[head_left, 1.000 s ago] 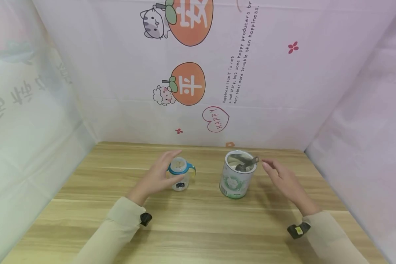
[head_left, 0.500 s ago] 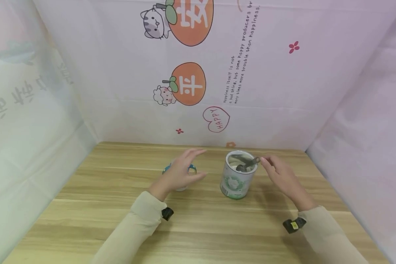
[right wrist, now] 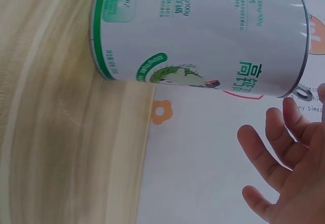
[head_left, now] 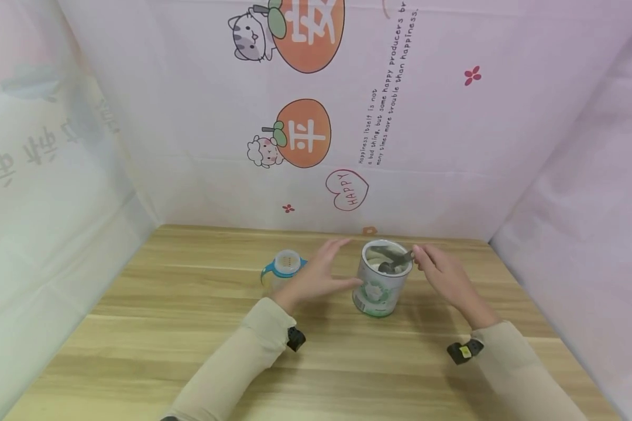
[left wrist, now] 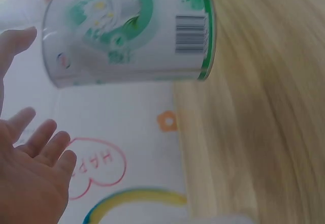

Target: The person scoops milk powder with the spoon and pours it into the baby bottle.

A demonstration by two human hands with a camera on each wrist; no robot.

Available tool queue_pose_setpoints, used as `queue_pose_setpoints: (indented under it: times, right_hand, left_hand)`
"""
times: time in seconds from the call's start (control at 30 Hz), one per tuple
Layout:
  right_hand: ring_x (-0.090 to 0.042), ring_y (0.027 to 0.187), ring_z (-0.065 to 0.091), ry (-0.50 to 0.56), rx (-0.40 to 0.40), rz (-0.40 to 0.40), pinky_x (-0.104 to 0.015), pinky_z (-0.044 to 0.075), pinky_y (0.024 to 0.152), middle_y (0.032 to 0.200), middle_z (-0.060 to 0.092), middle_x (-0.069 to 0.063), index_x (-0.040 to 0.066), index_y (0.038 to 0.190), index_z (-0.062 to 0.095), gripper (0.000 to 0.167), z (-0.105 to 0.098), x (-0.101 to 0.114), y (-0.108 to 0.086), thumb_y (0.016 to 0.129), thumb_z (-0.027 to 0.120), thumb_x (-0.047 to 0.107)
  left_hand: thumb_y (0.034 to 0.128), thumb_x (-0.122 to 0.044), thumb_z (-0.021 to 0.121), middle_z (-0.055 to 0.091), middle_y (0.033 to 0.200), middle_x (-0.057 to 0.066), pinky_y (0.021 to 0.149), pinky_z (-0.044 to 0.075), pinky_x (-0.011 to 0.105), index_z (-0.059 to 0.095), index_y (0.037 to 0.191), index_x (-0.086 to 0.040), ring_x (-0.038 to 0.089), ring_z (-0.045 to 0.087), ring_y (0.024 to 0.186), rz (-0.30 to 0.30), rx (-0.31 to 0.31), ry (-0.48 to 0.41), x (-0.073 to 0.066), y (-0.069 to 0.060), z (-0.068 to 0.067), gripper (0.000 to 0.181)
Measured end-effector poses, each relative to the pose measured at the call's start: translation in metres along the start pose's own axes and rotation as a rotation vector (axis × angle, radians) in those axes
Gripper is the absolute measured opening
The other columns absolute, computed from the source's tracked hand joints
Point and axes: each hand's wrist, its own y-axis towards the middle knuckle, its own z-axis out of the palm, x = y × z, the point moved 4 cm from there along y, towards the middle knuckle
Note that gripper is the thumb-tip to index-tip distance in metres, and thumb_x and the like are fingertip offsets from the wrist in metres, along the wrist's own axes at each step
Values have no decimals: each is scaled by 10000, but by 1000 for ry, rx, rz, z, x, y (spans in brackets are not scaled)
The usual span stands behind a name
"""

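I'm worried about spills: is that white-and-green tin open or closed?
Open: the white-and-green tin has an uncovered top in the head view, with a grey scoop and pale contents showing inside.

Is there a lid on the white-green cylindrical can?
No, the head view shows the white-green cylindrical can open at the top, with a grey scoop reaching inside.

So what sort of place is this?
Probably a little booth around a table. A cartoon-printed sheet hangs behind it, pale sheets close in both sides, and a can and cup stand on top.
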Motion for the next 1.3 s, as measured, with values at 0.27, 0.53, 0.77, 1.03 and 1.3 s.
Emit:
queue_pose_setpoints:
  times: [0.27,0.53,0.77,1.03,1.3]
  right_hand:
    - [-302,953,628,-35,35,23,-522,501,811,1044,681,-162,62,1184,629,520,-2,3,6,1089,321,469]
    - [-231,794,589,-57,54,22,-396,470,678,880,636,-77,112,1107,634,481,1,2,8,1083,330,485]
    - [-209,777,628,-70,76,15,-410,509,689,926,661,-85,79,1213,673,563,3,4,11,1081,322,498]
    - [-372,1060,643,-61,151,14,-561,507,880,1188,682,-190,20,1361,611,604,1,7,15,1071,381,498]
    - [-174,638,522,-150,93,-100,-383,448,627,747,665,-33,90,1069,755,437,-2,17,21,1076,448,400]
  left_hand:
    - [785,-526,827,287,1599,-37,1110,341,511,212,1603,-253,224,330,1438,-90,24,-120,-1,16,23,1060]
    - [734,-441,898,400,1516,-90,1123,314,479,181,1589,-352,137,364,1401,-154,5,-330,5,29,48,1120]
    - [728,-337,921,481,1428,-69,1048,393,428,219,1573,-358,229,483,1315,-191,-32,-458,9,39,63,1099]
    - [733,-342,919,537,1354,-83,1001,435,403,354,1482,-335,219,535,1255,-152,-46,-483,13,44,70,938]
    - [771,-309,893,532,1373,-48,1002,432,386,356,1459,-361,231,530,1263,-148,-14,-532,11,42,72,875]
